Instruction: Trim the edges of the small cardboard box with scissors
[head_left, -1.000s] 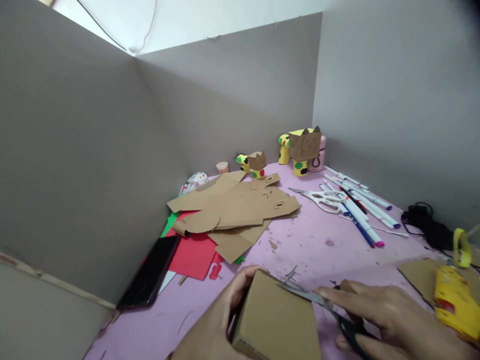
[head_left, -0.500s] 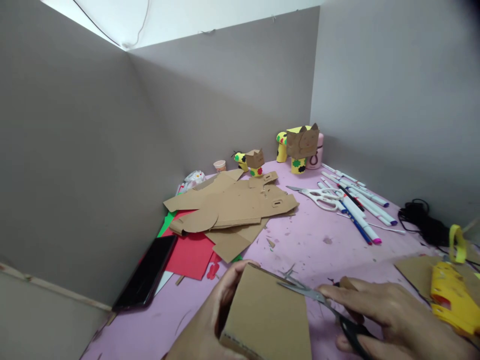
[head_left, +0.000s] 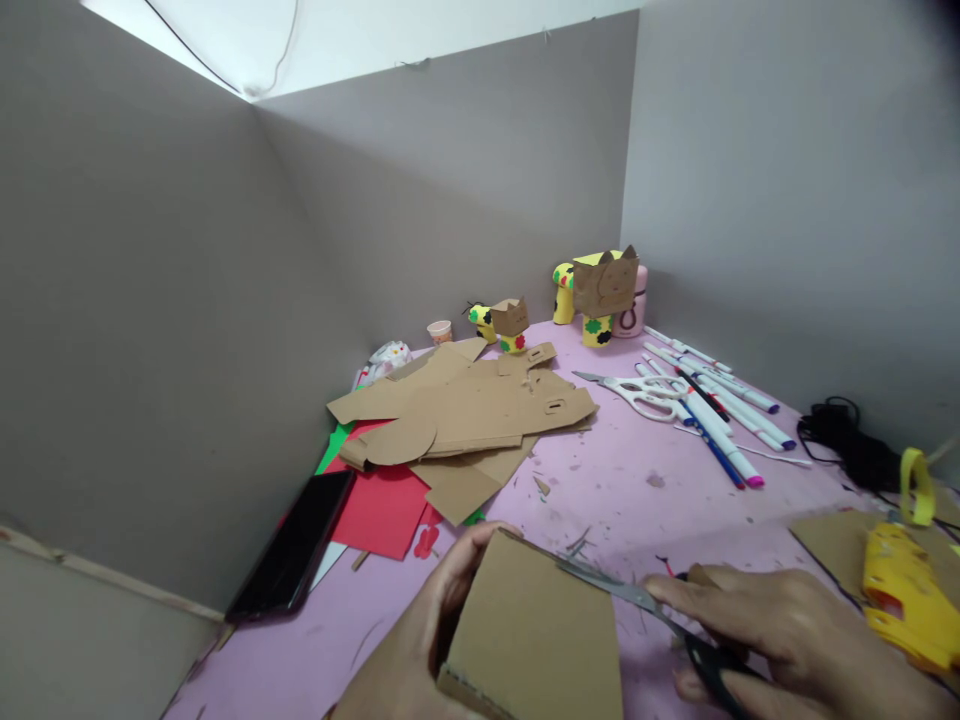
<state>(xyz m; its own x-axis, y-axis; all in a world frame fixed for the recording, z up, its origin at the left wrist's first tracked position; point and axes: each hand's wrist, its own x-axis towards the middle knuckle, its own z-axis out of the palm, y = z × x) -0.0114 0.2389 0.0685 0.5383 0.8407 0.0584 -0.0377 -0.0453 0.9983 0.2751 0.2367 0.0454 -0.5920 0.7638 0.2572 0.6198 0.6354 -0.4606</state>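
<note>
A brown cardboard box (head_left: 541, 635) is tilted at the bottom centre of the head view. My left hand (head_left: 431, 640) grips it from the left, fingers wrapped round its far side and side wall. My right hand (head_left: 780, 630) is closed on black-handled scissors (head_left: 637, 597). The scissor blades lie along the box's far top edge and look nearly closed. Thin grey-brown slivers (head_left: 577, 543) show just beyond that edge. The underside of the box and some of my left fingers are hidden.
Cardboard pieces (head_left: 480, 405), red paper (head_left: 380, 510) and a black phone (head_left: 292, 550) lie left. White scissors (head_left: 646, 393) and markers (head_left: 720, 405) are beyond my right hand. A yellow glue gun (head_left: 907, 595) is far right; cat-faced cardboard figures (head_left: 606, 285) stand behind.
The scissor blades have come closer together at the box edge. My right hand has shifted very slightly right and down, while my left hand and the box have hardly moved.
</note>
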